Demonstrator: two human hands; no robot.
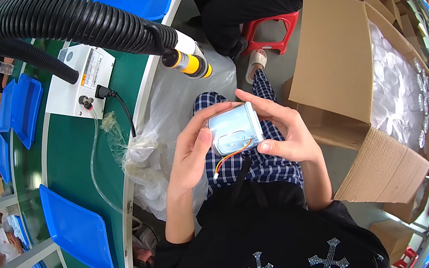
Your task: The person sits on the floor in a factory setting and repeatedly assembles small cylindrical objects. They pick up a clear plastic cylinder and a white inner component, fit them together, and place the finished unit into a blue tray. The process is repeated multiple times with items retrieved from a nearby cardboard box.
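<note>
Between my two hands is a pale silver-blue box-shaped housing with rounded corners, held above my lap. A short bundle of red, yellow and dark wires comes out of its lower side and ends in a small white plug. My left hand wraps the left side, thumb on the near face. My right hand grips the right edge, its thumb low by the corner and its fingers along the far side. What lies inside the housing is hidden.
At left runs a green bench with a blue tray and a white box-shaped machine. Its black corrugated hose arches overhead to a yellow-black nozzle. An open carton of clear plastic pieces stands right. Another person sits ahead near a red stool.
</note>
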